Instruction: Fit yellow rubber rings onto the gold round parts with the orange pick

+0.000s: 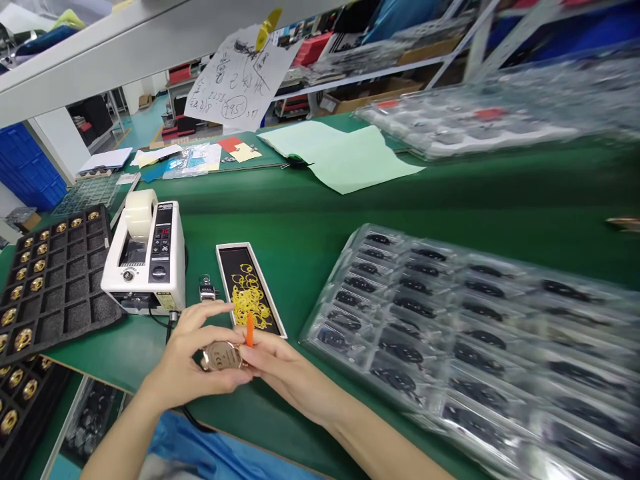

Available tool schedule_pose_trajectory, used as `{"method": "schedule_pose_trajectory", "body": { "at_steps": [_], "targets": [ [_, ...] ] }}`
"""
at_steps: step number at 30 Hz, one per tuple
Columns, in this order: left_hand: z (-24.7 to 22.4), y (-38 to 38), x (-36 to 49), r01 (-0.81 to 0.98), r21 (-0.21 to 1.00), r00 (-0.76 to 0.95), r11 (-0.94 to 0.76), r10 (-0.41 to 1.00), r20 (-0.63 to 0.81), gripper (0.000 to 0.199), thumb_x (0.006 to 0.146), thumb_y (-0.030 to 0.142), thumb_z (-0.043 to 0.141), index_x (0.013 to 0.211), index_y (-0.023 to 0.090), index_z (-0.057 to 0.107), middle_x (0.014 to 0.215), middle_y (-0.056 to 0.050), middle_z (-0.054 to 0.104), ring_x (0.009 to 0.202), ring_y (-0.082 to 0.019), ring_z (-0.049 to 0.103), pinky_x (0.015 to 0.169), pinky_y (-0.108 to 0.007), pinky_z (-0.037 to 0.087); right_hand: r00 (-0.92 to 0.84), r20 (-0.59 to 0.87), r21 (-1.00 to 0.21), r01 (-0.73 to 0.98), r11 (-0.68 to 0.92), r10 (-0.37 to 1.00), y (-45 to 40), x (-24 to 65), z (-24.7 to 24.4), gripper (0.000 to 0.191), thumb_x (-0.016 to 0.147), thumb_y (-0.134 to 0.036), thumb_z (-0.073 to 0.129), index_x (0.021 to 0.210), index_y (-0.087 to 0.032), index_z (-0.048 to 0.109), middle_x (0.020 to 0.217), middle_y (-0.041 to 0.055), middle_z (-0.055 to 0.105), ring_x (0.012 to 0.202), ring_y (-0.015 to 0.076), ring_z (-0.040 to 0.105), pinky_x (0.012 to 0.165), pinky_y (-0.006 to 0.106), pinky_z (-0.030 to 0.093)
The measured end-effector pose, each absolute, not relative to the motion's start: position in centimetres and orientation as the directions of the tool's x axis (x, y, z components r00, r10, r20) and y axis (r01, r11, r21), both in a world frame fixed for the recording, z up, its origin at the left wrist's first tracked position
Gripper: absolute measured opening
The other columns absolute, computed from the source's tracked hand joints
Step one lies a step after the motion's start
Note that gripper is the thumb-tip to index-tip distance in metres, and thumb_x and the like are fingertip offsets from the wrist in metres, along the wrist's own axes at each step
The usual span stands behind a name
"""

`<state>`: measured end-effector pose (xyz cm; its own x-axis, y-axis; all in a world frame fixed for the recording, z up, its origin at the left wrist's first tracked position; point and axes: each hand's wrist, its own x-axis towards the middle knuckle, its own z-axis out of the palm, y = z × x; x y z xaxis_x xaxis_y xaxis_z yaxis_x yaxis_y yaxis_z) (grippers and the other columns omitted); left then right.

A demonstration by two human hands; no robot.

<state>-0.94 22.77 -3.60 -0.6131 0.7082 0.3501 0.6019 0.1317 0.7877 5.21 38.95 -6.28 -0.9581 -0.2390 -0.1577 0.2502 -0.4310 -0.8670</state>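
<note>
My left hand [195, 357] is closed round the rim of a rose-gold watch case [223, 356], its engraved back turned up towards me. Beside it, my right hand [273, 357] pinches a slim orange pointed tool [250, 329], with the thumb against the watch's right side. What lies under that thumb is hidden. Just beyond the hands stands a white-rimmed tray [218, 257] with a pile of small yellow rings [250, 297]. Left of that tray is a small metal counter [207, 288].
A white tape dispenser [167, 260] with a cable stands at left, next to a black foam tray [75, 280] partly filled with gold watch cases. Clear plastic trays [400, 320] of dark parts cover the right side. A pale green sheet [357, 157] lies at the back.
</note>
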Motion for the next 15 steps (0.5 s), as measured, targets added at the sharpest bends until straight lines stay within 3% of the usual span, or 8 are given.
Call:
{"method": "schedule_pose_trajectory", "body": {
  "at_steps": [4, 7, 11, 13, 15],
  "targets": [
    [-3.9, 22.7, -0.7, 0.587, 0.798, -0.576, 0.132, 0.761, 0.298, 0.046, 0.063, 0.027, 0.083, 0.106, 0.024, 0.065, 0.125, -0.012, 0.065, 0.12, -0.029, 0.057, 0.109, -0.054, 0.032, -0.948, -0.204, -0.837, 0.298, -0.46, -0.243, 38.5, 5.4, -6.3, 0.051, 0.062, -0.064, 0.076, 0.075, -0.017, 0.06, 0.065, -0.0029, 0.047, 0.058, 0.0094, 0.036, 0.056, 0.025, 0.029],
    [-4.3, 22.4, 0.0, 0.565, 0.814, -0.565, 0.137, 0.783, 0.261, 0.045, 0.068, 0.022, 0.079, 0.11, 0.025, 0.063, 0.123, -0.009, 0.067, 0.119, -0.026, 0.059, 0.114, -0.054, 0.025, -0.941, -0.199, -0.848, 0.304, -0.433, -0.272, 38.0, 5.5, -6.9, 0.051, 0.064, -0.065, 0.075, 0.075, -0.018, 0.06, 0.064, -0.0034, 0.045, 0.057, 0.0094, 0.035, 0.057, 0.025, 0.031],
    [-4.5, 20.8, 0.9, 0.539, 0.823, -0.617, 0.179, 0.749, 0.241, 0.058, 0.07, 0.023, 0.078, 0.125, 0.026, 0.056, 0.131, -0.011, 0.062, 0.124, -0.025, 0.056, 0.112, -0.049, 0.034, -0.922, -0.16, -0.88, 0.295, -0.372, -0.353, 38.2, 6.0, -7.5, 0.049, 0.072, -0.066, 0.067, 0.068, -0.018, 0.054, 0.065, -0.0013, 0.046, 0.06, 0.012, 0.041, 0.058, 0.027, 0.034],
    [-4.2, 18.3, 0.7, 0.562, 0.788, -0.711, 0.251, 0.633, 0.306, 0.057, 0.074, 0.029, 0.075, 0.128, 0.026, 0.055, 0.134, -0.012, 0.059, 0.125, -0.026, 0.054, 0.106, -0.045, 0.041, -0.944, -0.137, -0.913, 0.238, -0.332, -0.301, 39.5, 6.0, -6.7, 0.048, 0.075, -0.066, 0.063, 0.067, -0.019, 0.053, 0.067, 0.0004, 0.048, 0.062, 0.0141, 0.044, 0.06, 0.028, 0.036],
    [-3.7, 14.1, -0.3, 0.532, 0.747, -0.841, 0.399, 0.348, 0.413, 0.038, 0.084, 0.03, 0.063, 0.121, 0.024, 0.059, 0.129, -0.012, 0.062, 0.121, -0.026, 0.057, 0.103, -0.044, 0.044, -0.984, -0.112, -0.965, 0.14, -0.222, -0.136, 41.6, 5.7, -5.4, 0.046, 0.078, -0.066, 0.059, 0.07, -0.02, 0.055, 0.069, 0.001, 0.049, 0.064, 0.0159, 0.044, 0.062, 0.029, 0.038]
  ]
}}
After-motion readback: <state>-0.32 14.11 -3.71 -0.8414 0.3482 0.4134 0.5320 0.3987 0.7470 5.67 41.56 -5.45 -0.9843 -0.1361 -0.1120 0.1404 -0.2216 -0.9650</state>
